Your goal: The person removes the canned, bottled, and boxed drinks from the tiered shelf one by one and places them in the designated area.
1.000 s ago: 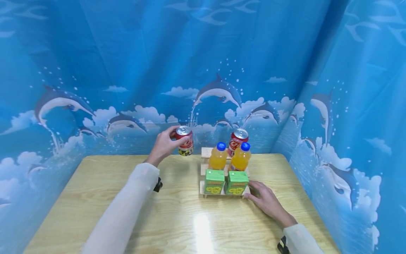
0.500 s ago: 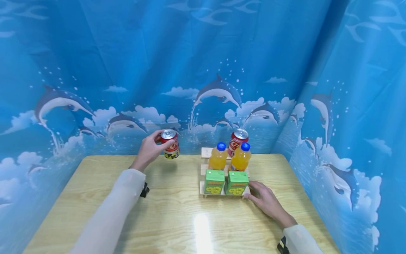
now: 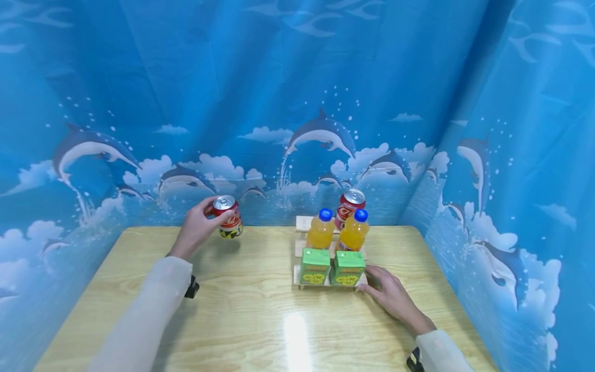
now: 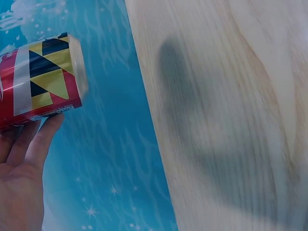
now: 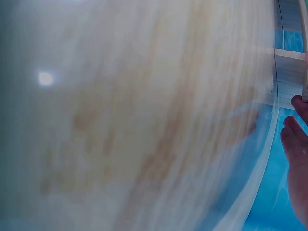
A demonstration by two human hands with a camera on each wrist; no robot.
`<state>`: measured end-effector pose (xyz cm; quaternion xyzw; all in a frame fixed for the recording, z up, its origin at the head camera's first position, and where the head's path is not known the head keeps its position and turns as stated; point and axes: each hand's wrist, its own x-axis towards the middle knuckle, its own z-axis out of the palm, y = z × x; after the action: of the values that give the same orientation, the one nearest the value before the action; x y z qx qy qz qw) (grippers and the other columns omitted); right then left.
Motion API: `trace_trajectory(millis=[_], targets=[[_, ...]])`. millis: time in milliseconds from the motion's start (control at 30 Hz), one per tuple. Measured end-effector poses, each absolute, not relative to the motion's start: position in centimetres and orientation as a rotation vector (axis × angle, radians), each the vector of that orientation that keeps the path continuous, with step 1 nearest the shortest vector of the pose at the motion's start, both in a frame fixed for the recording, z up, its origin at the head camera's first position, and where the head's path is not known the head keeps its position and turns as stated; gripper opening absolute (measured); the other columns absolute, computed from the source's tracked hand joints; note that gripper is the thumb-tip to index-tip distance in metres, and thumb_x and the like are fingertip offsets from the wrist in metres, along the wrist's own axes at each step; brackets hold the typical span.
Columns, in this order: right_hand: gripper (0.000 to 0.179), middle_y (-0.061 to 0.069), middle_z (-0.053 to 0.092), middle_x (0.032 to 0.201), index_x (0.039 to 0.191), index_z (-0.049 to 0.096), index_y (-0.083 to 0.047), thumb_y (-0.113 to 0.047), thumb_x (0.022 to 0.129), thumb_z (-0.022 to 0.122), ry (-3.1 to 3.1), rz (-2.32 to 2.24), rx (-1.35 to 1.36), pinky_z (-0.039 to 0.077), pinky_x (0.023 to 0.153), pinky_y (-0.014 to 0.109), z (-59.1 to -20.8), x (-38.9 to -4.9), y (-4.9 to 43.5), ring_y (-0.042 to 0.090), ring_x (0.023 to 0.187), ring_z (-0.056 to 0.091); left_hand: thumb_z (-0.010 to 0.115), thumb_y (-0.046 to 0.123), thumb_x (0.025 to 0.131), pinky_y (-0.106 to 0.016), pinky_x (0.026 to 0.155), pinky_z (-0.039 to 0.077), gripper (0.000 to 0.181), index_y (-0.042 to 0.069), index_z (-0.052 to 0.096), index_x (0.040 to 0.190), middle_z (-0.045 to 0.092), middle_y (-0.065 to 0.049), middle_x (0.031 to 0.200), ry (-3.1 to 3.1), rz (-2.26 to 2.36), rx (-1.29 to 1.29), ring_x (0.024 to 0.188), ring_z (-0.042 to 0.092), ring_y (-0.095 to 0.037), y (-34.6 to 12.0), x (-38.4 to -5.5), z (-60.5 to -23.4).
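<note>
In the head view my left hand [image 3: 197, 227] grips a red soda can [image 3: 228, 217] with a black-and-yellow pattern near its base, held above the table's back left. The left wrist view shows the can [image 4: 41, 79] from below, with fingers [image 4: 41, 144] along its side. My right hand [image 3: 388, 292] holds the front right corner of a small three-step wooden rack [image 3: 304, 223], thumb at the front. On the rack stand two green juice boxes [image 3: 315, 267] at the bottom, two orange juice bottles [image 3: 321, 232] in the middle, and another red can [image 3: 349, 206] on the top right.
A light wooden table [image 3: 251, 310] carries the rack. A blue dolphin-print curtain [image 3: 223, 103] hangs right behind the table's back edge and along its sides. The rack's top step shows bare wood at its left end.
My left hand has carried the can leftward and slightly lower, away from the rack. The right hand and the rack have stayed in place.
</note>
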<state>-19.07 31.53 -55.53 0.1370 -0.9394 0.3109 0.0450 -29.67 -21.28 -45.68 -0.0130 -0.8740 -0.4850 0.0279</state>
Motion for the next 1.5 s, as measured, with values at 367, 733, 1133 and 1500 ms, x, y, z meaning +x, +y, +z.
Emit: trace_trajectory(millis=[367,733,1133,1500], targets=[[0.064,0.020,0.066,0.151,0.149,0.064,-0.003,-0.039,0.099,0.080,-2.883,0.950,0.414,0.047,0.119,0.067,-55.4,-18.9,31.5,0.045,0.142,0.060,0.071,0.069,0.098,-0.067,0.118,0.049,0.098,0.009,0.039,0.168,0.050,-0.027,0.165,-2.712,-1.465,0.044,0.150,0.050,-0.049,-23.8,-28.4,-46.3],[0.062,0.019,0.066,0.150,0.148,0.065,-0.004,-0.039,0.099,0.080,-2.869,0.976,0.421,0.048,0.118,0.066,-55.6,-18.9,31.6,0.045,0.142,0.060,0.071,0.068,0.098,-0.069,0.119,0.046,0.100,0.007,0.036,0.169,0.047,-0.029,0.166,-2.710,-1.490,0.143,0.152,0.046,-0.052,-26.0,-27.1,-47.0],[0.062,0.021,0.066,0.150,0.148,0.065,-0.003,-0.037,0.098,0.081,-2.865,0.988,0.419,0.048,0.118,0.067,-55.7,-19.0,31.7,0.046,0.142,0.060,0.068,0.073,0.096,-0.072,0.119,0.044,0.106,0.008,0.030,0.172,0.044,-0.029,0.168,-2.712,-1.467,0.282,0.153,0.043,-0.054,-28.8,-26.2,-48.3],[0.060,0.021,0.067,0.149,0.146,0.065,-0.001,-0.033,0.098,0.082,-2.861,0.947,0.414,0.048,0.118,0.066,-55.4,-18.9,31.6,0.046,0.140,0.061,0.068,0.070,0.098,-0.075,0.119,0.041,0.106,0.005,0.029,0.171,0.044,-0.033,0.166,-2.700,-1.422,0.320,0.152,0.042,-0.058,-31.3,-25.4,-49.3]])
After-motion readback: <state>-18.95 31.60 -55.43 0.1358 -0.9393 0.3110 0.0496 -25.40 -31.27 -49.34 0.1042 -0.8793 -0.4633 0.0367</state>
